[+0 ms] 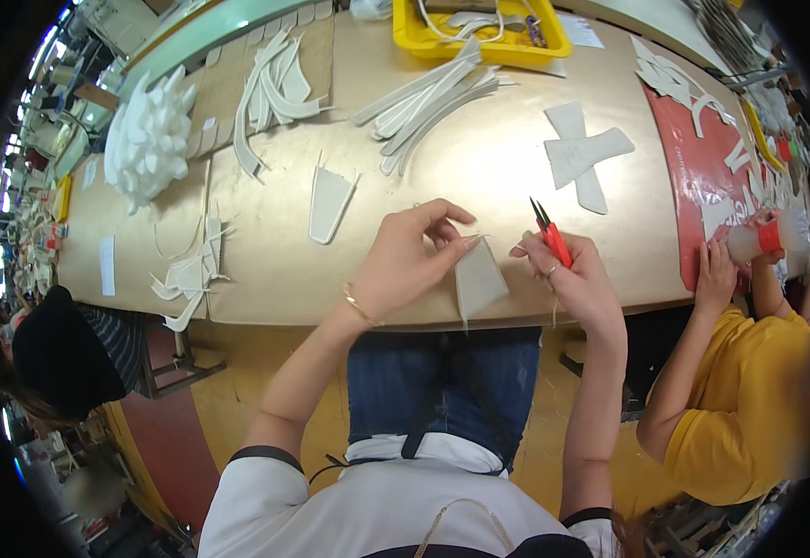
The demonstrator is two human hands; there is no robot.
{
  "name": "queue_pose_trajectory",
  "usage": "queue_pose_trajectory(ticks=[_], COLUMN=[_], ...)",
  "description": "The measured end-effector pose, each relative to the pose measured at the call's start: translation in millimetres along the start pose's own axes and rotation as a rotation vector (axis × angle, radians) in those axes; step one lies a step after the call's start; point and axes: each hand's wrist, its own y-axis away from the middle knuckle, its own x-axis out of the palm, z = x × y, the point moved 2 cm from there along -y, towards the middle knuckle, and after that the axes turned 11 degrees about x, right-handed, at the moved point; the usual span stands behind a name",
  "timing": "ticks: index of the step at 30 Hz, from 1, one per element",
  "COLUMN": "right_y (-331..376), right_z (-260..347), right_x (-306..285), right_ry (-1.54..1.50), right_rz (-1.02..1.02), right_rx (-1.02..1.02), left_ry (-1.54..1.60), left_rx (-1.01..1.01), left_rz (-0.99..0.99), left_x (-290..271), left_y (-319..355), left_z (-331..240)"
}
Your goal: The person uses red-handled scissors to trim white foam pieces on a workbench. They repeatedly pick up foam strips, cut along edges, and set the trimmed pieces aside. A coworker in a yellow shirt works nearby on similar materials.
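Observation:
My left hand (407, 256) pinches the upper corner of a small white trapezoid piece of material (481, 285), which hangs over the front edge of the table. Fine threads stick out at its corners. In my right hand (583, 281) is a pair of red-handled thread snips (555, 245), its dark pointed tips upward. The thumb and forefinger of that hand come close together near the piece; whether they pinch a thread is too small to tell. A similar stitched white piece (332, 206) with loose threads lies to the left of my hands.
Curved white strips (279, 88) and a second bundle of strips (433, 102) lie farther back. Crossed pale pieces (587, 152) are to the right. A yellow tray (482, 58), a white spiky pile (149, 139) and threaded scraps (194, 272) surround them. A co-worker in yellow (740, 400) sits at right.

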Motion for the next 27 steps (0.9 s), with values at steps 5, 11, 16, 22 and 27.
queue_pose_trajectory(ticks=[5,11,16,22,27], right_y=[-23,-23,-7,2,5], right_z=[8,5,-1,-4,-9], right_x=[16,22,17,24,37], right_ry=[0.301,0.424,0.440,0.457,0.491], right_rz=[-0.058,-0.245,-0.325,-0.303,-0.278], right_rx=[0.070,0.074,0.146,0.103,0.063], left_ry=[-0.571,-0.620,-0.738,-0.903,-0.733], left_rx=[0.266,0.501,0.619,0.406,0.371], left_rz=[-0.100,0.100,0.158,0.135,-0.010], left_x=[8,21,35,38,37], left_y=[16,11,8,43,51], left_z=[23,29,30,12,18])
